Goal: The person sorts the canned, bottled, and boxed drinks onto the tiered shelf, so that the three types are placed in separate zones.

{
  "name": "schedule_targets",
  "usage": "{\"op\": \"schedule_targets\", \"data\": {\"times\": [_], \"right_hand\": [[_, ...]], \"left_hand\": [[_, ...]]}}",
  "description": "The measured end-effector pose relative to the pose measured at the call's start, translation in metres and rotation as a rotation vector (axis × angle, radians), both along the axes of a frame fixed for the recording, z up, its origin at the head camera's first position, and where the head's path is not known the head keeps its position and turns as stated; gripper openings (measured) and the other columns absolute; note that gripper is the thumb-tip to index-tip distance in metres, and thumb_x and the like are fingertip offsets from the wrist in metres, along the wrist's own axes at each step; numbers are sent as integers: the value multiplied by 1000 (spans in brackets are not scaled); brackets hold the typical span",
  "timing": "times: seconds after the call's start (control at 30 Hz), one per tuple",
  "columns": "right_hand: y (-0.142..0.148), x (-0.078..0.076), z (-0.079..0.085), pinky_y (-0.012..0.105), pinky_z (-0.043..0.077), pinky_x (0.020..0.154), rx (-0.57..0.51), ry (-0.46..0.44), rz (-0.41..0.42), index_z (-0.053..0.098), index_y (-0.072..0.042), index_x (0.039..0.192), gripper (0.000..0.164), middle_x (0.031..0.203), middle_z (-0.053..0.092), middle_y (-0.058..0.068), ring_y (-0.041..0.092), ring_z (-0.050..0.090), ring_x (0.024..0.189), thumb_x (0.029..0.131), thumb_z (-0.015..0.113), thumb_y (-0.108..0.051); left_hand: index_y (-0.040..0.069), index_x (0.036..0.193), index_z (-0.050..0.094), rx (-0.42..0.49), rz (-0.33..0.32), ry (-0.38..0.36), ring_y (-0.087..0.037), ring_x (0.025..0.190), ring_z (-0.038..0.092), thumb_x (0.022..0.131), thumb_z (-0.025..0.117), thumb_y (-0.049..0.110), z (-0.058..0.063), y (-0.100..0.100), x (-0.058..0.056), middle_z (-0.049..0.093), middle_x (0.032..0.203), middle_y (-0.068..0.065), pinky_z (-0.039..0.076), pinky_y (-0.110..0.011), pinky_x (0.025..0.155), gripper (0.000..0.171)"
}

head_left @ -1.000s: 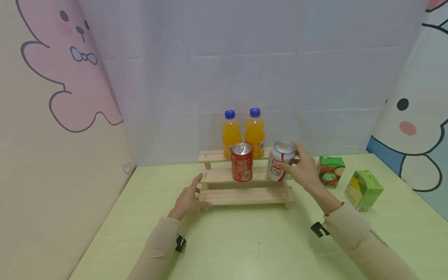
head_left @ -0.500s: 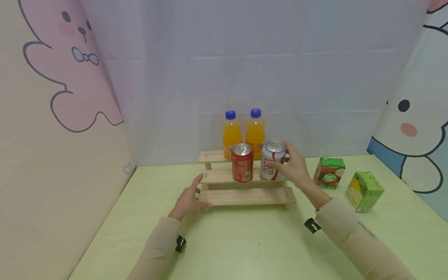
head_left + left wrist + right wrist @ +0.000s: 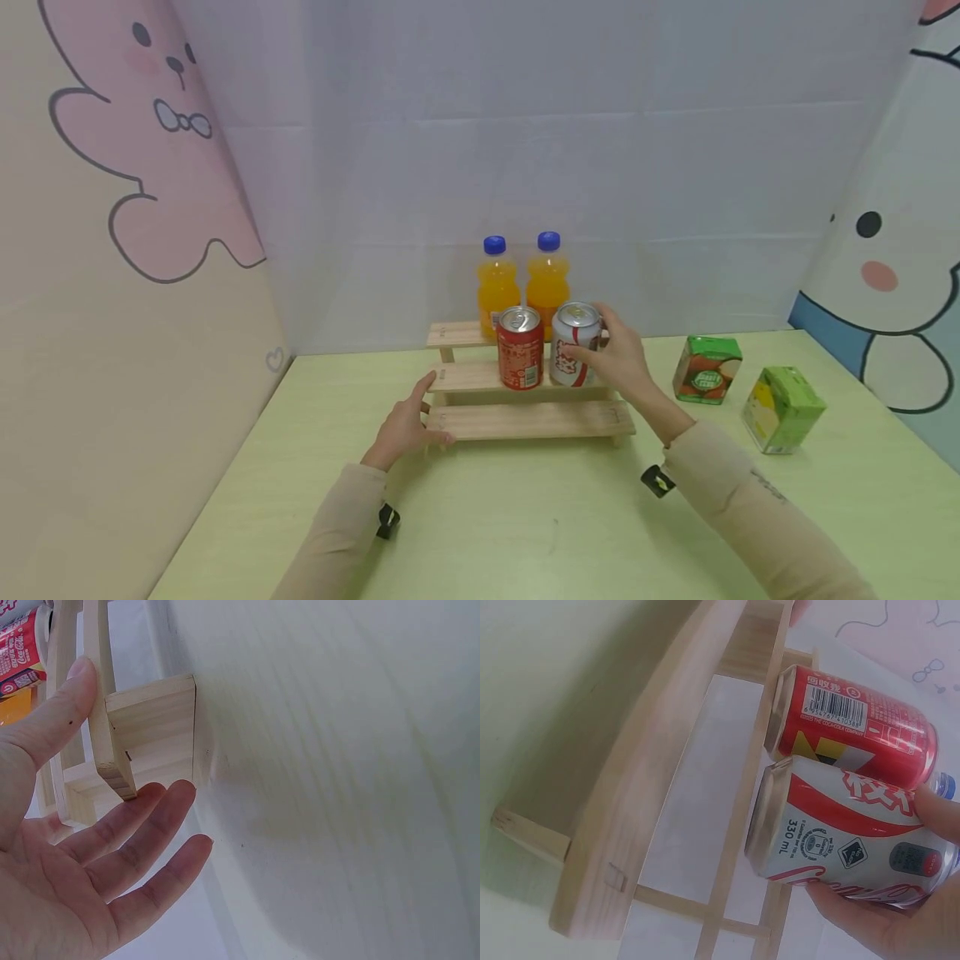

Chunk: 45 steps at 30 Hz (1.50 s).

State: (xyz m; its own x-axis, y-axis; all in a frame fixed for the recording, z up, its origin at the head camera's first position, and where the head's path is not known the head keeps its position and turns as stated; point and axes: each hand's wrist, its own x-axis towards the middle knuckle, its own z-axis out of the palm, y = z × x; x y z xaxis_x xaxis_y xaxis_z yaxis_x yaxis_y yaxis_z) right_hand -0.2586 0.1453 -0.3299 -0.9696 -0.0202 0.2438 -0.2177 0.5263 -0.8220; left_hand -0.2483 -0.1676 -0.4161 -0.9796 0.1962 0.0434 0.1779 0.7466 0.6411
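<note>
My right hand (image 3: 617, 354) grips a white-and-red Coca-Cola can (image 3: 576, 346) between thumb and fingers. The can stands upright at the middle plank of a three-step wooden rack (image 3: 528, 421), right of a red Coca-Cola can (image 3: 520, 350). In the right wrist view the white can (image 3: 847, 832) is very close to the red can (image 3: 855, 727); whether they touch I cannot tell. My left hand (image 3: 401, 429) is spread at the rack's left end. In the left wrist view its thumb (image 3: 64, 712) rests on the lowest plank, with the other fingers loosely bent beside the plank's end.
Two orange drink bottles (image 3: 498, 287) with blue caps stand on the rack's top plank, behind the cans. To the right on the pale table (image 3: 480, 517) are a green-and-red juice box (image 3: 707, 371) and a green-and-yellow one (image 3: 782, 408). A curtain (image 3: 450, 167) hangs behind.
My right hand has moved left with the white can, bringing it from the rack's right end to close beside the red can. The left hand has stayed in place.
</note>
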Motion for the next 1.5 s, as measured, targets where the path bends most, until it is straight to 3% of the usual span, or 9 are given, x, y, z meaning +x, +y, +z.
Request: {"op": "schedule_targets", "data": {"times": [0.43,0.7,0.93,1.2,1.5], "right_hand": [[-1,-3,-5,37,46,70,8,3,-3,34,-6,136,69,119,50,19,31,52,90,79,72,-16],[-1,-4,-7,43,46,76,-13,-4,3,34,-7,137,70,126,48,20,35,53,98,79,72,-17],[0,-3,-9,47,45,80,33,8,-4,31,-7,138,72,129,46,21,41,51,106,79,72,-20],[6,10,-3,54,37,90,20,-8,-4,22,-3,143,84,138,34,25,43,41,119,79,72,-26],[24,24,-1,50,39,90,16,40,-4,20,-4,144,84,140,32,23,41,40,121,82,69,-30]], "left_hand": [[14,145,20,-7,-2,5,-22,69,59,64,83,24,-2,0,-1,57,109,-23,46,-38,62,103],[12,145,22,-10,1,8,-22,70,59,64,83,23,0,0,2,58,107,-22,47,-38,62,102],[13,145,21,-8,6,0,-22,70,59,65,83,21,1,1,1,58,107,-22,47,-39,63,102],[14,145,21,-23,19,-10,-22,70,59,65,83,22,0,1,1,58,109,-22,47,-39,64,102],[15,145,21,-14,21,-10,-20,66,58,64,83,20,0,1,1,58,108,-21,46,-36,60,102]]}}
